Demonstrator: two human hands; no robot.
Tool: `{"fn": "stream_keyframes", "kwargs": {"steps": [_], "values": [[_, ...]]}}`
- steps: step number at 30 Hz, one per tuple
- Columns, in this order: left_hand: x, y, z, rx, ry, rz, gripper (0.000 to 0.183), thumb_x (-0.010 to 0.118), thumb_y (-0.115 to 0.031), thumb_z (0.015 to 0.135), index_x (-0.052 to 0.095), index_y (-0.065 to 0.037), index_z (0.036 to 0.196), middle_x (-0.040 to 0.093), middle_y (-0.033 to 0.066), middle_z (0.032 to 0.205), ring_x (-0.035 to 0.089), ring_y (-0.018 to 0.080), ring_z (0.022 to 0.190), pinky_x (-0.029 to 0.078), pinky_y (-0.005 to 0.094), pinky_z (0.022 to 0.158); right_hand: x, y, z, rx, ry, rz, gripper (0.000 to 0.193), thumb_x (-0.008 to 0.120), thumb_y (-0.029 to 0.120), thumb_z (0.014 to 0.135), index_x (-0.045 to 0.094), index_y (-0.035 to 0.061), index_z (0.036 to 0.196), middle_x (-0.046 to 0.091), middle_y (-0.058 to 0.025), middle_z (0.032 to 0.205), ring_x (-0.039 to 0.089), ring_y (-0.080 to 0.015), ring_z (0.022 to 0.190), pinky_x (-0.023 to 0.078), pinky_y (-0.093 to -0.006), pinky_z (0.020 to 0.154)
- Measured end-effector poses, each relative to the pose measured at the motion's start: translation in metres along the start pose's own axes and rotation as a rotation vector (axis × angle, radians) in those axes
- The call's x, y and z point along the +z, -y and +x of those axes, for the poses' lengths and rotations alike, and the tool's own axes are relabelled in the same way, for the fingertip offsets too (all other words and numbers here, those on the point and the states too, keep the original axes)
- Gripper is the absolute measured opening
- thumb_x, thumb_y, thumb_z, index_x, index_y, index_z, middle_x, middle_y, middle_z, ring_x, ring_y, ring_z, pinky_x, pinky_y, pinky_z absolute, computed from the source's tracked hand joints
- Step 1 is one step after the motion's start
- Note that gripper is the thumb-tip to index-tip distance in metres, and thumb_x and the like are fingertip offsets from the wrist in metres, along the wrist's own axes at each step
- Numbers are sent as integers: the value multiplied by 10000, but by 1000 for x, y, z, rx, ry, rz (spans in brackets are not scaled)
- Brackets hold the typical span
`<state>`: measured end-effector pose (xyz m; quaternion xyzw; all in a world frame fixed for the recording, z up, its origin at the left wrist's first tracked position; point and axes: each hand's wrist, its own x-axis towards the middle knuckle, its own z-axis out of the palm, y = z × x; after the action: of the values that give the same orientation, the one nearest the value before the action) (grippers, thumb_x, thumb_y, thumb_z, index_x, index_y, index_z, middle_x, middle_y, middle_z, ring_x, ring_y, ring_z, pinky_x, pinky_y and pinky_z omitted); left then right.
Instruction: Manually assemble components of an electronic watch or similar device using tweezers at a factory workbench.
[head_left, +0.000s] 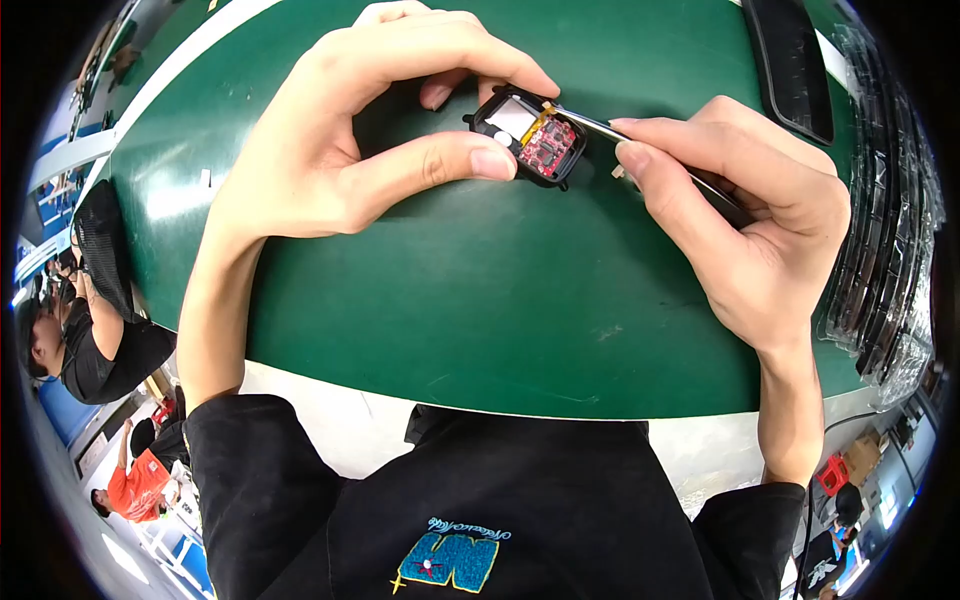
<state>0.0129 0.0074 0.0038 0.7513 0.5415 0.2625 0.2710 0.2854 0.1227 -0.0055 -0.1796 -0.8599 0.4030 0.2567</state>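
Between the thumb and fingers of my left hand (345,130) is a small black watch case (572,172), tilted above the green table. Its open side shows a red circuit board (548,147), a pale silvery rectangle (511,118) and a strip of yellow tape or flex between them. My right hand (745,200) grips a pair of thin metal tweezers (592,122) between thumb and index finger. Their tip touches the upper edge of the case by the yellow strip. Whether the tip pinches anything is too small to tell.
A green table (450,300) spreads under both hands. At the far right lies a black tray-like object (788,70); beside it are stacked black parts in clear plastic (880,220). A black mesh item (103,240) sits at the left edge. Other people are seated at left.
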Motion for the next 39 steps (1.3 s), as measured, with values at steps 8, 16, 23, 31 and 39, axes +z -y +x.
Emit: {"fn": "stream_keyframes", "kwargs": {"steps": [8,16,23,31,39], "values": [[1,-3,1,2,6,32,533,880,-253,792,800,-4,1256,722,57,1051,487,184,868,405,350,901,3,1,0,24,2,-15,175,820,-73,889,859,-25,1052,669,-16,713,527,-40,588,330,-233,528],[3,-4,1,26,-12,72,489,882,-276,813,792,-28,1225,749,59,1068,521,184,866,412,342,894,7,-2,0,-15,-21,8,179,834,-79,861,858,-24,1030,641,-14,694,526,-57,580,332,-240,528],[1,-3,3,85,17,110,438,869,-277,846,790,-37,1204,757,56,1060,554,183,862,411,333,888,7,-3,-1,-37,-27,11,173,829,-86,852,848,-44,1019,640,-25,693,531,-63,582,342,-250,529],[3,-3,1,60,-11,96,427,878,-276,843,799,-48,1195,770,51,1066,583,186,891,426,329,863,7,0,-1,-24,-25,-13,179,828,-87,844,847,-46,1018,626,-22,681,530,-68,585,347,-254,535],[2,-4,3,55,5,84,408,868,-282,854,803,-54,1186,769,50,1054,560,190,874,418,340,880,7,1,0,-30,-29,-7,175,827,-85,842,846,-48,1011,637,-30,681,537,-74,579,353,-255,533]]}}
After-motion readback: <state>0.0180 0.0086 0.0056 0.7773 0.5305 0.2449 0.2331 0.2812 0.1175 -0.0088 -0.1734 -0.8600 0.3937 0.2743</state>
